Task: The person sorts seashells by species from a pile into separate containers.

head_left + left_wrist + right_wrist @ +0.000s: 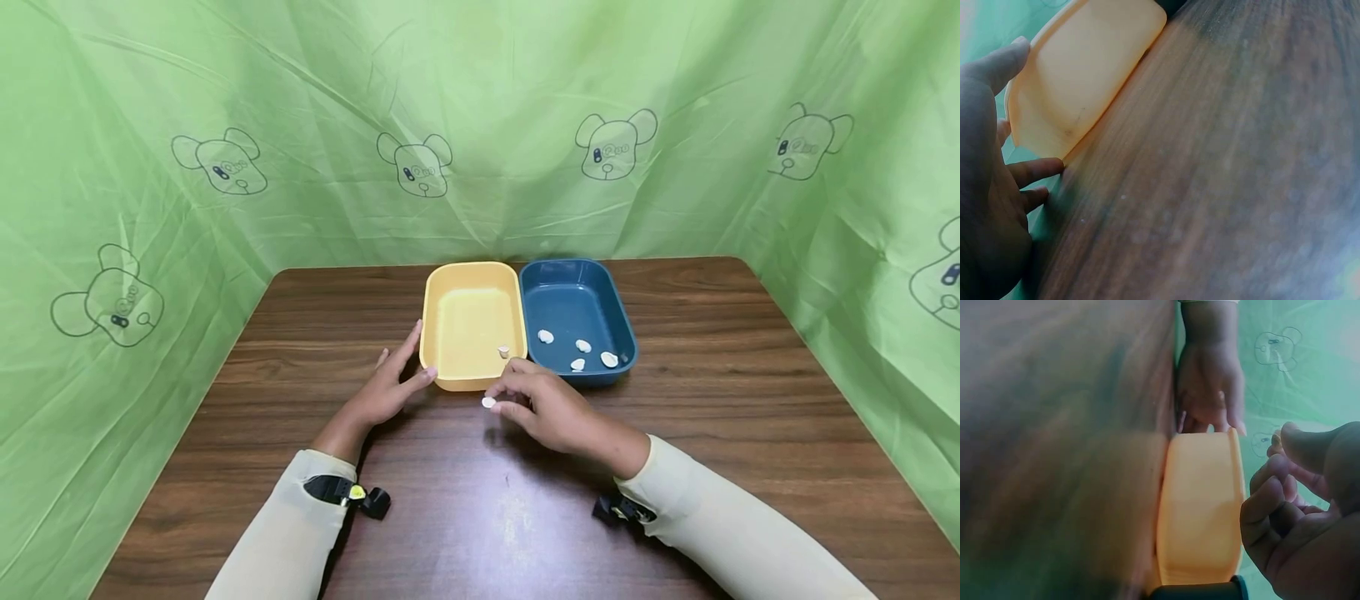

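Note:
A small white seashell (488, 402) is pinched between the thumb and fingers of my right hand (555, 410), just in front of the yellow tray's near edge. With fairly straight fingers, my left hand (385, 390) touches the left side of the yellow tray (432, 333); its thumb lies at the near left corner. One small pale shell (503, 352) lies inside that tray, near its right front corner. In the right wrist view, the right hand (1297, 519) hides most of what its fingertips hold.
A blue tray (627, 333) stands against the right side of the yellow one, with several white shells (583, 346) in it. Both sit on a brown wood-grain table (337, 308). Green curtains (510, 217) with printed bear faces enclose the back and sides.

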### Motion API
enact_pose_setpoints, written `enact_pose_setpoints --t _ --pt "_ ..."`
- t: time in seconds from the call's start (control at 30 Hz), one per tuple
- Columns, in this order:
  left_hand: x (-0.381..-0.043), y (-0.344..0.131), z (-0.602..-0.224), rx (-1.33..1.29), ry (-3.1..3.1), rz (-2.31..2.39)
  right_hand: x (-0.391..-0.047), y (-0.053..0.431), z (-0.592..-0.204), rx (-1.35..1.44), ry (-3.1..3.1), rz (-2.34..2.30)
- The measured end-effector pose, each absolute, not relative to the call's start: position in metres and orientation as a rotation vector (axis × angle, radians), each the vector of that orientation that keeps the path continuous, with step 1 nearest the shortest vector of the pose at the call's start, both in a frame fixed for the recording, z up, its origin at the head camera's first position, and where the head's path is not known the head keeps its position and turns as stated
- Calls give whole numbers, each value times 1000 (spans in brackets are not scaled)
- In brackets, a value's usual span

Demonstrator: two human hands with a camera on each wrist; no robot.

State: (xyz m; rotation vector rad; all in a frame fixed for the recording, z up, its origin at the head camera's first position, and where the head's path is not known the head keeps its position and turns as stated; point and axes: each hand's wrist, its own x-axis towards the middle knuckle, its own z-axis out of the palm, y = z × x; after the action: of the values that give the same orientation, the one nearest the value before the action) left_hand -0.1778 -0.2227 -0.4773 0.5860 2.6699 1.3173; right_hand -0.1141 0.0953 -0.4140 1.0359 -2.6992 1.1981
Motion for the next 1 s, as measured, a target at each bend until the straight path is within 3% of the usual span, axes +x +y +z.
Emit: enact_pose_setpoints --t 0.57,1.0 --pt "-178 -223 -479 588 2674 1317 -128 95 -395 978 -2603 1258" --pt "-178 -222 -478 585 2674 1317 -138 90 -395 756 -2620 1128"
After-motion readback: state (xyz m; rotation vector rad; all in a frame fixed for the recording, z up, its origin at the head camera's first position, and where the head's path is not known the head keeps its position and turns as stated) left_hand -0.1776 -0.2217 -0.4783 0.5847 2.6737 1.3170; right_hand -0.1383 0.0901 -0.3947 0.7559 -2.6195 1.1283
